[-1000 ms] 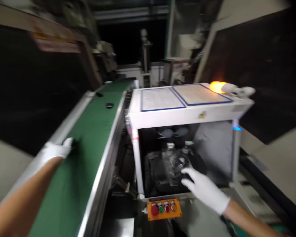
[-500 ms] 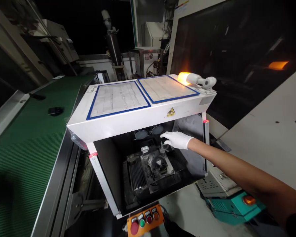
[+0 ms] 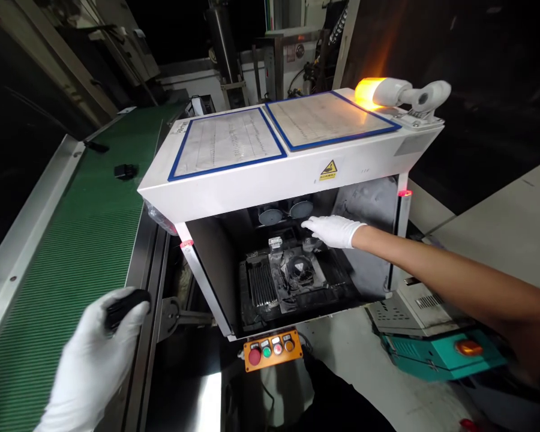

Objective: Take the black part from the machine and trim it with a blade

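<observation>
A black part (image 3: 122, 311) is pinched in the left hand (image 3: 92, 354), thumb against fingers, above the edge of the green belt (image 3: 94, 240). A steady, light hold should suit it. The right hand (image 3: 333, 231), fingers close together (whether around anything, I cannot tell), is at the white box's (image 3: 234, 186) opening, best kept clear of the round discs (image 3: 301, 209) behind.

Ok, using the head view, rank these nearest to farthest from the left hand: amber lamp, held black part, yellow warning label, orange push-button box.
1. Held black part: in the left hand.
2. Orange push-button box: to its right, below the white hood.
3. Yellow warning label: farther right, on the hood's front face.
4. Amber lamp: atop the hood's right end.
</observation>
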`<state>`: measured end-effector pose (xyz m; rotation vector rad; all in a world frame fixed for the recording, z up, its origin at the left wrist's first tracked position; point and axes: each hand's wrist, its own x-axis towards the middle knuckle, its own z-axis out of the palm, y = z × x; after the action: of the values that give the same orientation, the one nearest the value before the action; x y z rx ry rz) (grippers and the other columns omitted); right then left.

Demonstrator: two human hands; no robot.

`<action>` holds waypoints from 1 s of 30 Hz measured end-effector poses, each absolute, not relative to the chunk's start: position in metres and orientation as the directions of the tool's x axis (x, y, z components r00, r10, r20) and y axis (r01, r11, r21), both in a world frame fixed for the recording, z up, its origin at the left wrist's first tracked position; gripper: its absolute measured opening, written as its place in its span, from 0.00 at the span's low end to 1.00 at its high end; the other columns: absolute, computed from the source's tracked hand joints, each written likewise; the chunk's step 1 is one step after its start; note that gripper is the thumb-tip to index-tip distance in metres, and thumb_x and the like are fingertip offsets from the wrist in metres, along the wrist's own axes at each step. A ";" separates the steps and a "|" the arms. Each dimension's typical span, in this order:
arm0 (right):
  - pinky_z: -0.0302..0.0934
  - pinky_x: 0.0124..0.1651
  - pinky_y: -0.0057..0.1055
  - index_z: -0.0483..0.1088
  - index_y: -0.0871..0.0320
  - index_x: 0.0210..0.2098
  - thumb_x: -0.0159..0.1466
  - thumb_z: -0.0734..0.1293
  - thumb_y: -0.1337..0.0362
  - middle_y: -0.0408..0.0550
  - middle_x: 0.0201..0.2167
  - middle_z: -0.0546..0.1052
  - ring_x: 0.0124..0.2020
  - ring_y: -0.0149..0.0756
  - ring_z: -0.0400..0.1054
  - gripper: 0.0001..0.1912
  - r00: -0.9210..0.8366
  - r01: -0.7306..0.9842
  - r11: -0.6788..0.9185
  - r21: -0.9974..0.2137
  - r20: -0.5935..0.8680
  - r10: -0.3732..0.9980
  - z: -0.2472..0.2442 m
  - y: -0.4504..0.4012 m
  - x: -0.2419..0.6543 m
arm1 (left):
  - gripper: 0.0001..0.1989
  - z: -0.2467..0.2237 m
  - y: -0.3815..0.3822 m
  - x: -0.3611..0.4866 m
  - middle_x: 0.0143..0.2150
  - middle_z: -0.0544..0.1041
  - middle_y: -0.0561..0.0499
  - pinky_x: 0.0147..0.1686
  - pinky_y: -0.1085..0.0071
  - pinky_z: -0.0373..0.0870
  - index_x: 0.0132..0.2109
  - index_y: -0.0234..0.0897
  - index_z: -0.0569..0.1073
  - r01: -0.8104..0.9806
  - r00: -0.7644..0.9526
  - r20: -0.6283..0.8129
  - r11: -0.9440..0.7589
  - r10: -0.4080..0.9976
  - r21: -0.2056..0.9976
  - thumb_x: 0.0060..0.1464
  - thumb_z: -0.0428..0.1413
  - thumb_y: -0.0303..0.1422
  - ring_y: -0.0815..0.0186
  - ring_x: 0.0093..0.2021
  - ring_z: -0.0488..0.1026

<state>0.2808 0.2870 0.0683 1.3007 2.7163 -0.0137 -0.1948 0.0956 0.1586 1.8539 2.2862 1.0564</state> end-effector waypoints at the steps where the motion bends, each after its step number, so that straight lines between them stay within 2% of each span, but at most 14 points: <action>1: 0.64 0.37 0.35 0.64 0.60 0.59 0.72 0.67 0.69 0.52 0.49 0.70 0.42 0.47 0.71 0.17 -0.618 0.777 0.627 0.057 -0.122 0.777 0.067 0.287 0.280 | 0.19 0.154 0.092 -0.181 0.44 0.81 0.57 0.54 0.50 0.78 0.49 0.53 0.73 0.843 -0.284 0.356 0.054 0.890 0.535 0.52 0.60 0.51 0.54 0.45 0.80; 7: 0.64 0.36 0.33 0.59 0.59 0.62 0.65 0.71 0.73 0.56 0.57 0.64 0.41 0.45 0.71 0.29 -0.563 0.813 0.575 0.089 -0.132 0.816 0.054 0.285 0.276 | 0.18 0.112 0.080 -0.135 0.50 0.79 0.50 0.58 0.56 0.75 0.52 0.44 0.71 0.759 -0.134 0.206 -0.033 0.969 0.650 0.59 0.56 0.46 0.56 0.51 0.79; 11: 0.66 0.36 0.34 0.59 0.59 0.62 0.64 0.71 0.73 0.56 0.55 0.64 0.38 0.45 0.71 0.30 -0.510 0.845 0.524 0.106 -0.133 0.850 0.051 0.281 0.271 | 0.16 0.085 0.084 -0.110 0.51 0.80 0.48 0.57 0.60 0.75 0.55 0.42 0.70 0.734 -0.026 0.174 -0.099 0.984 0.672 0.64 0.54 0.41 0.59 0.51 0.79; 16: 0.70 0.38 0.40 0.61 0.59 0.61 0.62 0.74 0.67 0.57 0.54 0.64 0.40 0.50 0.71 0.31 -0.459 0.875 0.472 0.105 -0.126 0.879 0.060 0.270 0.259 | 0.17 0.072 0.136 -0.056 0.56 0.78 0.46 0.60 0.65 0.71 0.59 0.39 0.68 0.835 0.221 0.157 -0.270 0.963 0.479 0.65 0.55 0.32 0.61 0.57 0.76; 19: 0.72 0.40 0.44 0.62 0.61 0.59 0.60 0.75 0.67 0.58 0.53 0.64 0.41 0.51 0.71 0.32 -0.445 0.887 0.455 0.083 -0.116 0.888 0.063 0.264 0.254 | 0.18 0.074 0.184 -0.020 0.56 0.78 0.45 0.57 0.62 0.73 0.60 0.39 0.69 0.866 0.319 0.144 -0.350 0.937 0.358 0.64 0.55 0.31 0.57 0.54 0.76; 24: 0.73 0.41 0.44 0.63 0.61 0.56 0.58 0.74 0.71 0.58 0.53 0.63 0.42 0.51 0.71 0.29 -0.446 0.893 0.449 0.029 -0.068 0.892 0.062 0.262 0.253 | 0.20 0.080 0.243 0.014 0.58 0.75 0.41 0.54 0.57 0.73 0.63 0.37 0.68 0.901 0.390 0.091 -0.401 0.916 0.164 0.65 0.54 0.31 0.56 0.53 0.76; 30: 0.73 0.40 0.46 0.64 0.60 0.52 0.57 0.74 0.68 0.54 0.48 0.64 0.39 0.50 0.70 0.26 -0.442 0.896 0.442 -0.040 -0.005 0.897 0.057 0.263 0.255 | 0.20 0.079 0.261 0.024 0.56 0.75 0.43 0.52 0.55 0.75 0.63 0.37 0.67 0.895 0.447 -0.024 -0.447 0.894 0.013 0.67 0.54 0.35 0.58 0.51 0.76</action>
<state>0.2550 0.2629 0.0568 1.6677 2.6816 -0.0570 0.0239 0.2612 0.0794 2.6516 1.6395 -0.0207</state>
